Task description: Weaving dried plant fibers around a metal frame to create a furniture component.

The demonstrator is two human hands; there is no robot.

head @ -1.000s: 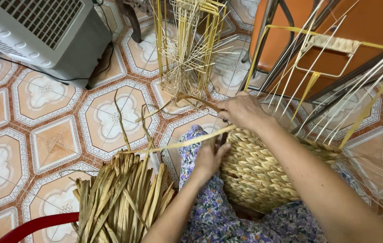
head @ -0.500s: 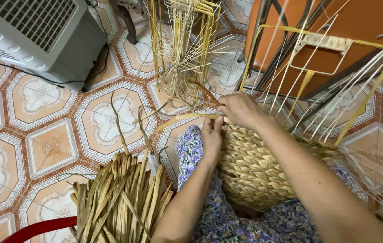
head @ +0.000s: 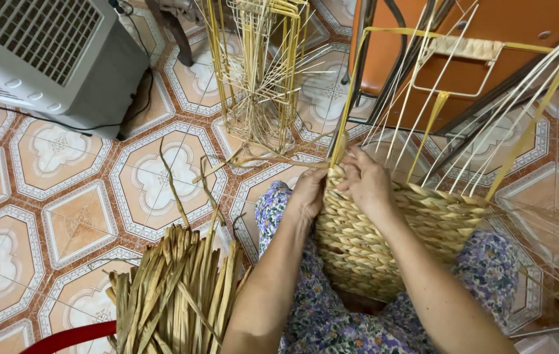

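A half-woven straw basket [head: 391, 229] rests on my lap, with thin pale upright stakes [head: 463, 111] rising from its rim. My left hand [head: 309, 193] presses against the basket's left corner at the rim. My right hand [head: 368, 180] sits just beside it, pinching a flat dried straw strand [head: 260, 160] that trails off to the left over the floor. Both hands meet at the rim's near-left corner. A yellow wire frame [head: 450, 49] stands up inside the basket.
A bundle of dried flat leaves [head: 174, 295] lies on the tiled floor at my left knee, over a red curved rim [head: 69, 335]. A grey fan unit [head: 50, 59] stands top left. Another wire frame [head: 260, 72] with stakes stands ahead, with an orange cabinet [head: 489, 26] behind it.
My left hand rose from lower on the basket's side up to the rim beside my right hand. The loose strand was drawn tighter toward the corner.
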